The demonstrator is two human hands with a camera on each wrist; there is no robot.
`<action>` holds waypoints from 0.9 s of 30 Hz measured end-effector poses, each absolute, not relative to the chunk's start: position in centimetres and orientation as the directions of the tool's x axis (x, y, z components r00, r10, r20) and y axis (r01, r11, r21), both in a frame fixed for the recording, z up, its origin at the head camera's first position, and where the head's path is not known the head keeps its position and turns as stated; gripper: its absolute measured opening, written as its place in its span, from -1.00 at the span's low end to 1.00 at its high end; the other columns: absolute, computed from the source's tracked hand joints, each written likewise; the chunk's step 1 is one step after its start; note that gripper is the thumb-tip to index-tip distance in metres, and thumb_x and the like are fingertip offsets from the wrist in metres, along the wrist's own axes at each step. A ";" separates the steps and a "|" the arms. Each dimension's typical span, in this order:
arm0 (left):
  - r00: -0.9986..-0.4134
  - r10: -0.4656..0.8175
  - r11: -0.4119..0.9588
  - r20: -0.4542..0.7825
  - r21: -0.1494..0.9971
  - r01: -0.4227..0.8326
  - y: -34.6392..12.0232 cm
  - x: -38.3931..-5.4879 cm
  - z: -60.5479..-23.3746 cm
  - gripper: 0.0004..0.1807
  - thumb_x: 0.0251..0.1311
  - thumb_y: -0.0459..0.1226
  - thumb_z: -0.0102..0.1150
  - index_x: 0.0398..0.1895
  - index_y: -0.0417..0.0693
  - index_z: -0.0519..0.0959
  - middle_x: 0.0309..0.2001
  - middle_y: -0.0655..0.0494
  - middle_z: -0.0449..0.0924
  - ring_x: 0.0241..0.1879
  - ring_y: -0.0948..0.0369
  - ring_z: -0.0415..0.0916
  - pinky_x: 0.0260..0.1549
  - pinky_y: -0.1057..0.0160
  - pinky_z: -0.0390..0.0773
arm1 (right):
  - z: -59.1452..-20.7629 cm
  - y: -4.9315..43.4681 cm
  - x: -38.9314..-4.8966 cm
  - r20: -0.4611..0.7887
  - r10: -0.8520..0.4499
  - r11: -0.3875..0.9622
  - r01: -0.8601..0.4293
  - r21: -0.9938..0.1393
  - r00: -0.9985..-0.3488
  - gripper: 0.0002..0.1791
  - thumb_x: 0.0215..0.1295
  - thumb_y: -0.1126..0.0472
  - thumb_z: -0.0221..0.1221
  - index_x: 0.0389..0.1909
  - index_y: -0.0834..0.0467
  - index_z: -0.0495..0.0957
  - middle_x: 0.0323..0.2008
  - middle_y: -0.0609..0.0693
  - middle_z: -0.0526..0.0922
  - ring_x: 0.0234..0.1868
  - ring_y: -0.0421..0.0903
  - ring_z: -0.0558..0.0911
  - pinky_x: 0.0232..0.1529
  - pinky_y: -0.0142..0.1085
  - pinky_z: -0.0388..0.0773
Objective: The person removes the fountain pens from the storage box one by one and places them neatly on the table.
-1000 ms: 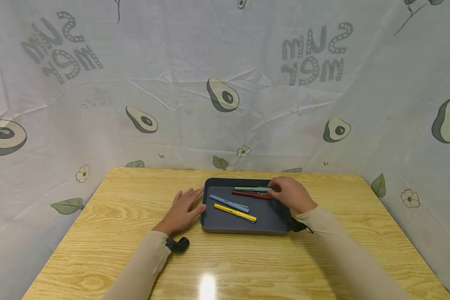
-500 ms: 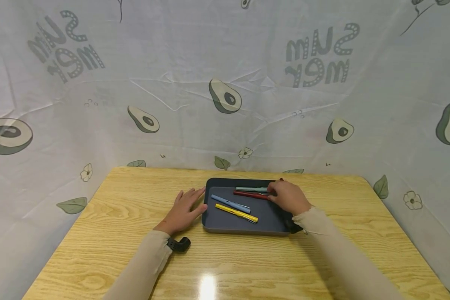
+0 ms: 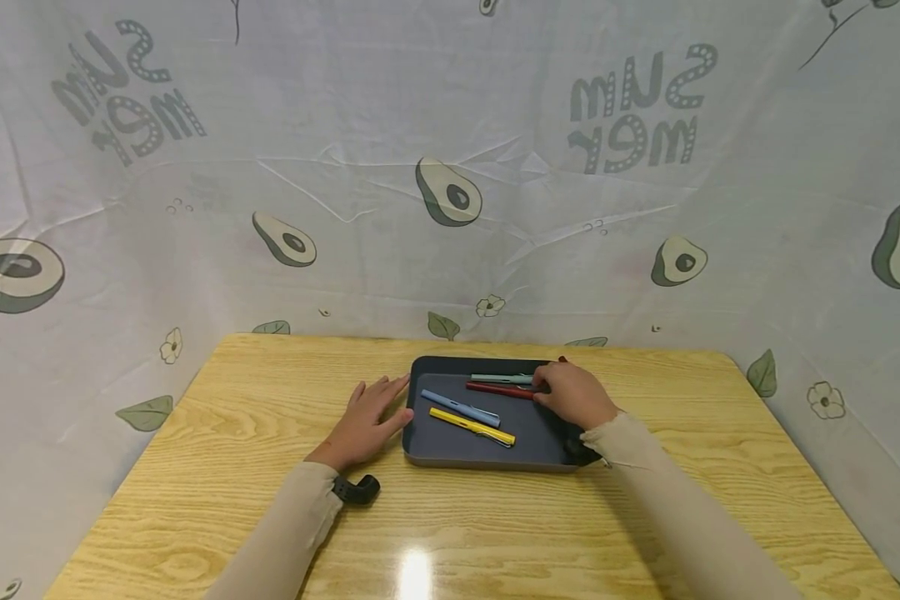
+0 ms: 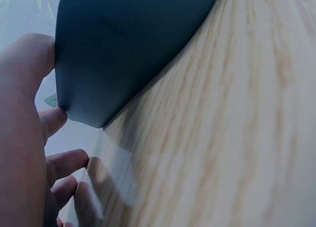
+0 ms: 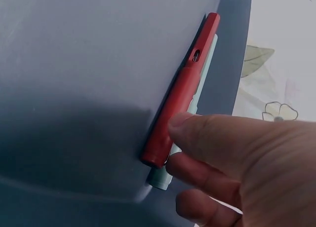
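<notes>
In the head view, a dark grey tray (image 3: pixel 547 450) holds several pens. My right hand (image 3: pixel 579 395) reaches over its far right part and pinches the cap end of a red pen (image 3: pixel 495 389). The right wrist view shows the thumb on the red barrel (image 5: pixel 180 96), with the curled index finger at its other side. A pale green pen (image 5: pixel 159 179) lies along the red one, partly covered by it. At the tray's left wall, my left hand (image 3: pixel 363 425) rests with fingers spread; in the left wrist view its thumb and index fingertip touch the tray's edge (image 4: pixel 113 54).
A blue pen (image 3: pixel 461 408) and a yellow pen (image 3: pixel 471 426) lie at a slant in the nearer half of the tray. Under the tray is a wooden table (image 3: pixel 450 533). A printed cloth (image 3: pixel 345 192) hangs behind it. A small red tip (image 3: pixel 562 359) shows above my right hand.
My right hand has shifted slightly left and nearer, its thumb now at the red pen's end. The left hand has kept its place, and the pens lie as before.
</notes>
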State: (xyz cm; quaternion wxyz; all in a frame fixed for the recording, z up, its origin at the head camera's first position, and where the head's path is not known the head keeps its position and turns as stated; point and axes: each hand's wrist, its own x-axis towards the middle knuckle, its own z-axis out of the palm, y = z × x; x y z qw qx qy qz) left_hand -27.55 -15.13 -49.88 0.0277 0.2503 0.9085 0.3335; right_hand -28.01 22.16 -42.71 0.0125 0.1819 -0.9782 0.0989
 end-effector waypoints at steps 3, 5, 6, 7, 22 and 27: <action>-0.873 0.473 0.652 0.123 0.617 0.440 -15.1 -27.5 -49.9 -0.26 0.55 0.14 -0.02 0.67 0.15 0.12 0.59 0.02 0.19 0.62 -0.07 -0.03 0.58 -0.22 -0.36 | -42.7 22.0 -28.1 0.054 -0.350 0.918 -0.354 -0.177 -0.935 -0.85 0.26 0.21 0.45 -0.20 0.15 0.74 -0.26 0.02 0.75 -0.28 -0.05 0.70 -0.22 -0.07 0.71; -0.873 0.472 0.653 0.124 0.616 0.440 -15.1 -27.5 -49.9 -0.25 0.55 0.14 -0.01 0.67 0.15 0.12 0.59 0.01 0.20 0.62 -0.07 -0.03 0.58 -0.21 -0.36 | -42.8 21.9 -28.1 0.051 -0.350 0.920 -0.353 -0.169 -0.935 -0.85 0.25 0.21 0.46 -0.21 0.14 0.74 -0.27 0.02 0.74 -0.30 -0.05 0.70 -0.25 -0.08 0.71; -0.874 0.470 0.655 0.122 0.615 0.439 -15.1 -27.5 -49.9 -0.25 0.55 0.14 -0.01 0.67 0.15 0.12 0.59 0.02 0.19 0.62 -0.07 -0.03 0.58 -0.21 -0.35 | -42.8 21.9 -28.1 0.048 -0.350 0.921 -0.353 -0.163 -0.936 -0.86 0.25 0.21 0.46 -0.21 0.14 0.74 -0.27 0.01 0.74 -0.30 -0.06 0.69 -0.26 -0.09 0.71; -0.875 0.469 0.657 0.121 0.614 0.437 -15.1 -27.5 -49.9 -0.25 0.54 0.14 -0.01 0.67 0.14 0.12 0.59 0.01 0.19 0.62 -0.07 -0.03 0.58 -0.21 -0.35 | -42.8 21.9 -28.1 0.047 -0.351 0.922 -0.353 -0.158 -0.935 -0.86 0.25 0.21 0.46 -0.22 0.14 0.74 -0.28 0.01 0.74 -0.31 -0.06 0.69 -0.27 -0.09 0.71; -0.874 0.470 0.657 0.121 0.614 0.438 -15.2 -27.6 -50.4 -0.25 0.54 0.17 -0.03 0.68 0.19 0.11 0.60 0.04 0.17 0.63 -0.05 -0.04 0.58 -0.18 -0.37 | -43.4 22.1 -28.6 0.024 -0.372 0.917 -0.371 -0.149 -0.928 -0.88 0.24 0.27 0.45 -0.22 0.15 0.77 -0.29 0.01 0.76 -0.33 -0.07 0.70 -0.31 -0.12 0.71; -0.875 0.465 0.651 0.131 0.619 0.439 -15.1 -27.5 -50.3 -0.25 0.53 0.16 -0.01 0.67 0.18 0.12 0.60 0.03 0.17 0.62 -0.06 -0.04 0.59 -0.18 -0.36 | -43.4 22.4 -28.7 0.028 -0.377 0.906 -0.375 -0.198 -0.926 -0.90 0.25 0.27 0.44 -0.23 0.17 0.76 -0.32 0.00 0.76 -0.36 -0.10 0.69 -0.32 -0.12 0.71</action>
